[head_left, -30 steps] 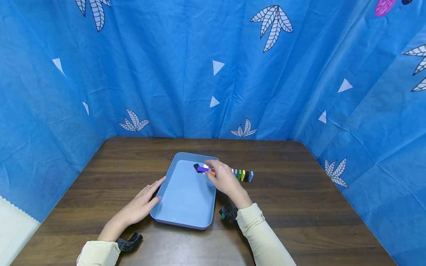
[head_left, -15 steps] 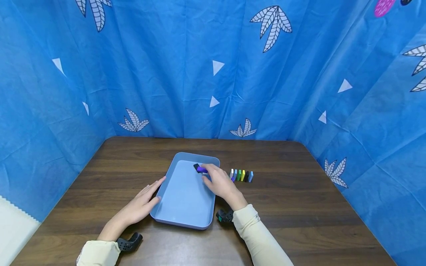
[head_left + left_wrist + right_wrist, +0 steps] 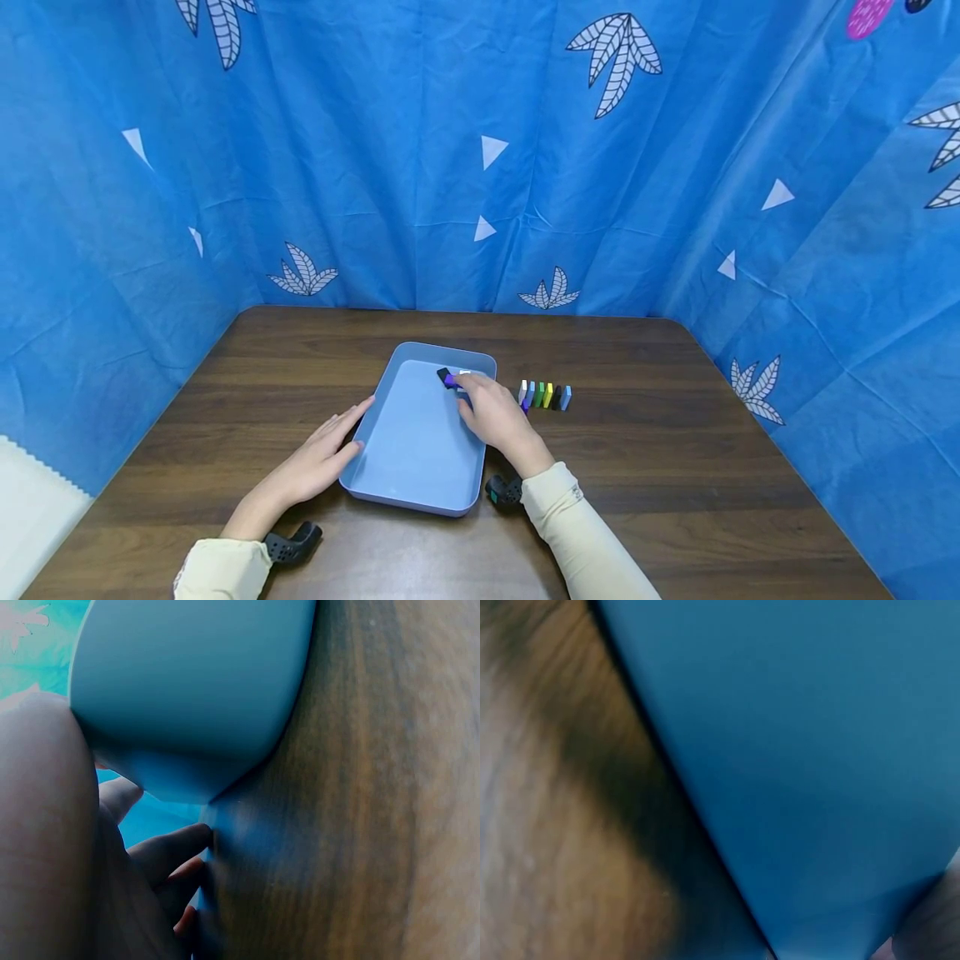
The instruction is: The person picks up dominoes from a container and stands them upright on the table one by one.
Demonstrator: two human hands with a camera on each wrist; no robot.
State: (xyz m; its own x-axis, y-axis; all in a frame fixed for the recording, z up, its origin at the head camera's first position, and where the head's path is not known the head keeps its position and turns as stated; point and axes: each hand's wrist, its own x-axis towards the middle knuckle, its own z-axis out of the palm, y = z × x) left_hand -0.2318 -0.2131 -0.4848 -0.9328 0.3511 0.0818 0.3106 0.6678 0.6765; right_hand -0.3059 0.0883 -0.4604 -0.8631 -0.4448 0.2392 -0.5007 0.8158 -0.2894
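Note:
My left hand rests against the left side of the blue tray, fingers extended along its rim. In the left wrist view, that hand touches the outside of the tray wall. Inside the tray's far right part is my right hand, reaching down over the small blocks. A purple block shows at its fingertips, beside a black block and a bit of a white block. The hand covers the others, and I cannot tell whether its fingers hold one.
Right of the tray, several small blocks stand in a row on the wooden table, among them a yellow block and a green block. A blue curtain hangs behind the table and along its sides.
My right hand has moved slightly left and down within the tray, now covering the orange and blue blocks seen earlier. More of the row outside shows. The left hand stays put.

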